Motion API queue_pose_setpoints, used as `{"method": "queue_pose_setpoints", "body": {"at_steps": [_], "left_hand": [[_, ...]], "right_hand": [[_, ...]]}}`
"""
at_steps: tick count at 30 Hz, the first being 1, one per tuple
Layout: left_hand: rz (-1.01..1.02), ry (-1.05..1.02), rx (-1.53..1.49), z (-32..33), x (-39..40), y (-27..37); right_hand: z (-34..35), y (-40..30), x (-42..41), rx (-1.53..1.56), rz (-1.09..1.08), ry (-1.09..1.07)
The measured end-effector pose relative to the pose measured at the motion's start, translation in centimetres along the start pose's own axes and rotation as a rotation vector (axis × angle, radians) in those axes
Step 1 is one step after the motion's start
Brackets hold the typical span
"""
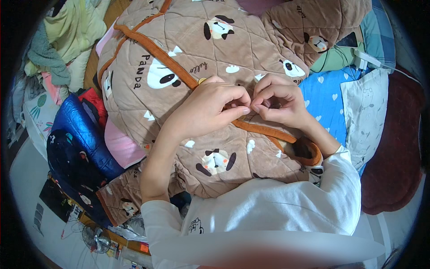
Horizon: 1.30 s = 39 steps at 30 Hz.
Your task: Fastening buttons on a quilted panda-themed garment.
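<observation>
A brown quilted plush pajama jacket (201,117) with animal faces and orange-brown trim (164,53) is spread before me. My left hand (218,102) lies over the front trim, its thumb and fingers closed on the jacket's edge. Opposite it, my right hand (280,99) has thumb and forefinger pinched together, almost touching the left fingertips. Whatever is between the right fingertips is too small or hidden to tell. One round gold-coloured button (201,81) shows beside the left knuckles, and another button (242,117) sits just below the left thumb.
On the left lie a shiny blue padded garment (82,131), a dark printed cloth (70,168) and heaped clothes (72,30). At right are a blue heart-print cloth (324,97), a white power strip (368,57) with cables, and a dark red mat (393,151). A fan (96,238) stands lower left.
</observation>
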<state>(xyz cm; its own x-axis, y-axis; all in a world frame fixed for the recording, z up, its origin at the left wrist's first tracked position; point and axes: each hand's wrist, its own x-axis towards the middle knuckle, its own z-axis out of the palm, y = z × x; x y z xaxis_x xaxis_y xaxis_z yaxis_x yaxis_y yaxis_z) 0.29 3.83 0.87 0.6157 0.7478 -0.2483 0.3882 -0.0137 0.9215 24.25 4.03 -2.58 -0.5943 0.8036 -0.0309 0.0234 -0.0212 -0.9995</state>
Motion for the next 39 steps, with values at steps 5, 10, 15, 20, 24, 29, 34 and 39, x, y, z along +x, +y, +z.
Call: {"method": "queue_pose_setpoints", "body": {"at_steps": [5, 10, 15, 20, 24, 29, 34, 39], "left_hand": [[-0.063, -0.060, -0.022, 0.0, -0.1, 0.0], [-0.080, -0.067, -0.036, -0.1, -0.1, 0.2], [-0.029, -0.026, -0.005, 0.3, -0.3, -0.2], [-0.016, 0.038, -0.039, 0.3, -0.2, 0.1], [-0.045, 0.044, -0.081, 0.3, 0.0, 0.4], [-0.016, 0.093, -0.117, 0.5, 0.0, -0.1], [-0.138, 0.111, -0.173, 0.9, 0.1, 0.6], [-0.156, 0.145, -0.157, 1.3, 0.0, 0.3]], "right_hand": [[-0.1, -0.5, -0.2, -0.057, -0.037, -0.024], [0.1, -0.4, -0.4, -0.080, -0.061, -0.006], [0.2, -0.6, -0.6, -0.110, -0.034, 0.006], [1.2, -1.3, -1.1, -0.192, -0.039, 0.042], [2.1, -1.8, -1.2, -0.492, -0.319, -0.047], [2.3, -2.1, -1.3, -0.727, -0.354, -0.050], [2.1, -2.3, -1.3, -0.800, -0.379, -0.104], [2.4, -2.2, -1.1, -0.874, -0.422, -0.130]]}}
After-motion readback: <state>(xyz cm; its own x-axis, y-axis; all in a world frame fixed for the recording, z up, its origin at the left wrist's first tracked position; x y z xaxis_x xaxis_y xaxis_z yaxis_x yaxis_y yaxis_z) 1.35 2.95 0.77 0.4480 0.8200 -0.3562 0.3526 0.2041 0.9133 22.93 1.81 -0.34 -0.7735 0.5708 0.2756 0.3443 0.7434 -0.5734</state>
